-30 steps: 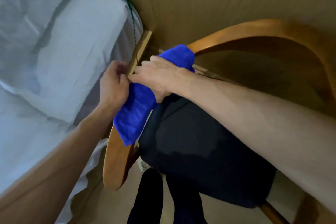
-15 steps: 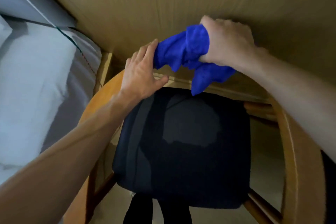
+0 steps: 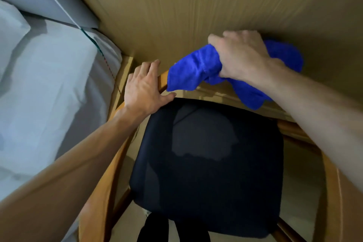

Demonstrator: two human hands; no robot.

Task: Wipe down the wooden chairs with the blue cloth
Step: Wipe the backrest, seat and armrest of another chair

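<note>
looking down: one wooden chair (image 3: 102, 188) fills the lower middle, two bare forearms reaching in over it
legs: two dark trouser legs (image 3: 172, 230) at the bottom edge, just below the seat
seat: one dark padded cushion (image 3: 208, 165), with a paler patch near its back
chair frame: one curved armrest on each side of the seat, the back rail running behind it
left hand (image 3: 144, 89): flat on the left back corner of the chair frame, fingers straight and spread, thumb out toward the seat, holding nothing
blue cloth (image 3: 198, 68): one, bunched over the chair's back rail, one end toward the left hand, the other hanging behind the right wrist
right hand (image 3: 240, 56): fingers curled round the middle of the blue cloth, gripping it tight
bed (image 3: 49, 88): one, white sheets, along the left, beside the chair
cord (image 3: 102, 54): one thin line across the bed's corner
wall panel (image 3: 216, 6): wood grain, farthest back, behind the chair
</note>
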